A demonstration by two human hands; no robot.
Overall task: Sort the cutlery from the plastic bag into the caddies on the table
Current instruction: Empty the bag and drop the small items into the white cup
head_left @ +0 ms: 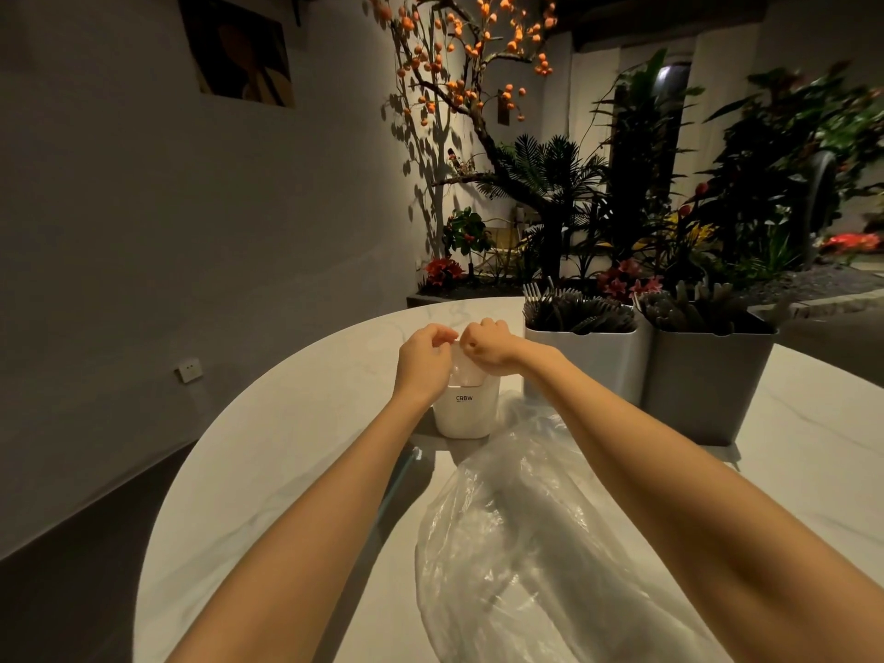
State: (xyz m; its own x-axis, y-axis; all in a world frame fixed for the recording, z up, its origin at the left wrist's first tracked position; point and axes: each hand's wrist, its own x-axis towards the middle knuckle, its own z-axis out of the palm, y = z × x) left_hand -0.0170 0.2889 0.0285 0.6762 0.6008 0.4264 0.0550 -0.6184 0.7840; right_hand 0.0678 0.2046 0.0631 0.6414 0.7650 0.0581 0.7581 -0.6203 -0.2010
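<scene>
Both hands up over the small white caddy [463, 413] mid-table: left hand [423, 358] and right hand [488, 349] each w/ fingers curled, pinching a clear plastic piece [461, 363] between them. Plastic bag [540, 543] lies crumpled on the table [268, 471] just in front; two grey caddies [646, 375] w/ dark cutlery [579, 313] stand to the right.

Both hands, left hand [423, 354] and right hand [485, 345], pinch something clear above the white caddy [465, 413]. Right of that caddy stand two grey caddies [586, 358] of cutlery; the plastic bag [540, 533] lies nearer.
</scene>
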